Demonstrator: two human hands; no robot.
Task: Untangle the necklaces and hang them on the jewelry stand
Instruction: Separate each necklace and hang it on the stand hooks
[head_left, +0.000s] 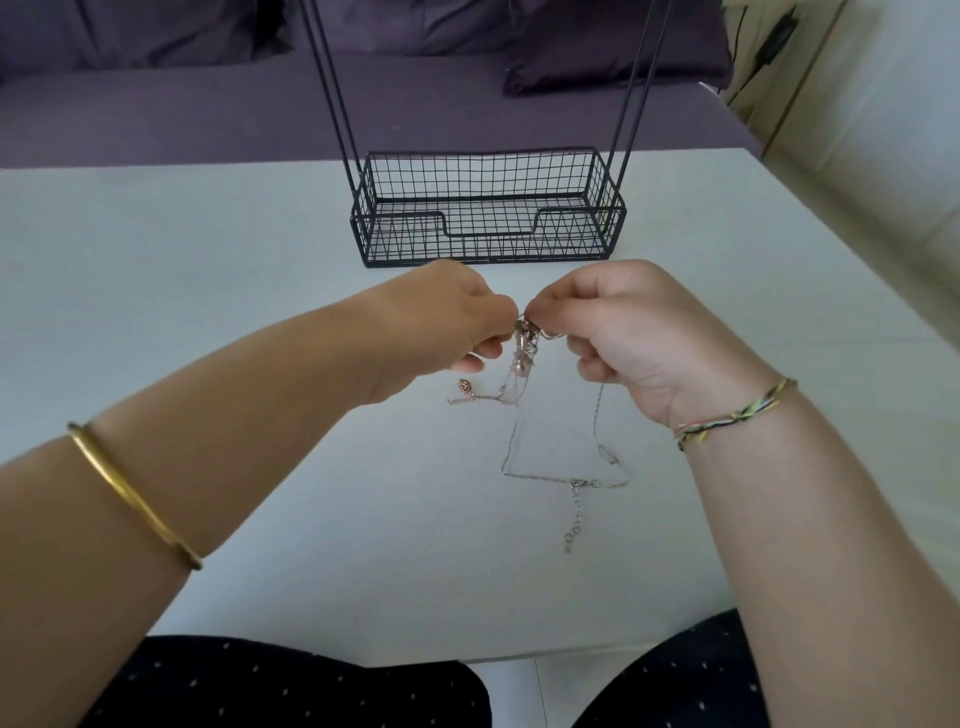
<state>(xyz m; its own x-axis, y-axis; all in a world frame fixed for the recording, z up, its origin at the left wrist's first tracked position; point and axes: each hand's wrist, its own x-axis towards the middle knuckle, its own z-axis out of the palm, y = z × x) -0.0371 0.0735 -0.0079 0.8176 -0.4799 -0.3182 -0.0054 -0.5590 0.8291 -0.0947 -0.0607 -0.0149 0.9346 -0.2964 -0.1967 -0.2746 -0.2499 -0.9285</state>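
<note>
at the lower left a gold bangle (130, 488) sits on the forearm. that arm reaches up toward mid-frame, where the left hand (447, 322) has its fingers curled in, thumb and fingertips pinching the left side of the tangle (525, 338). just below that hand, the rose-gold necklace (475, 397) trails a short tail with a small oval charm. the tail lies flat on the white table (208, 260) and points toward the left edge of the frame.

the tangle hangs at the centre, lifted off the table between the two hands. judging by the grip, it is held up so the strands can be pulled apart sideways while the loose ends drop free. above it, in the upper middle, the black wire jewelry stand (405, 239) waits with its basket facing the person and its uprights running out of the top. nothing hangs on the part in view.

right of centre the silver necklace (540, 475) drops from the tangle. its long axis runs down the frame, its loop is spread on the table, and its extender chain points to the bottom edge. the right hand (623, 338) pinches the right side of the tangle, fingers tightly curled. a woven bracelet (737, 415) circles that wrist.
</note>
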